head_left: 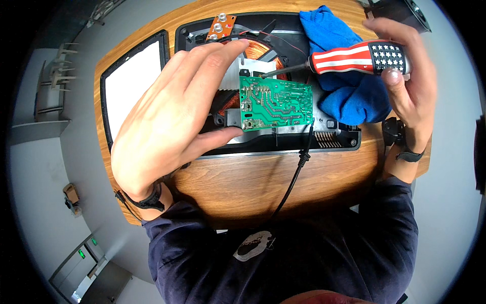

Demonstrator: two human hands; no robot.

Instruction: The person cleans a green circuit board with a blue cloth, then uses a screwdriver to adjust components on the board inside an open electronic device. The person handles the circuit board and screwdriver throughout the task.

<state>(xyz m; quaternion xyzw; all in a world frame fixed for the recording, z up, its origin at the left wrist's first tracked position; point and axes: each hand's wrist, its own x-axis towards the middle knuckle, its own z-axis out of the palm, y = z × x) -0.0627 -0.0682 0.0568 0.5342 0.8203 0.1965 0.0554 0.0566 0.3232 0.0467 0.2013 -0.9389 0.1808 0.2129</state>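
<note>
My left hand grips a green circuit board by its left end, thumb below and fingers reaching over the top. The board's soldered side faces up, tilted above an opened black appliance housing. In my right hand is a screwdriver with a red, white and black handle, held at the butt end. Its shaft points left, and the tip meets a small part by the board's upper edge, beside a silvery heat sink. Behind the board, a copper coil is partly hidden.
A blue cloth lies right of the housing. An orange board rests at the housing's far edge. Left of it sits a black-framed white panel. A black power cord runs from the housing toward me across the wooden table.
</note>
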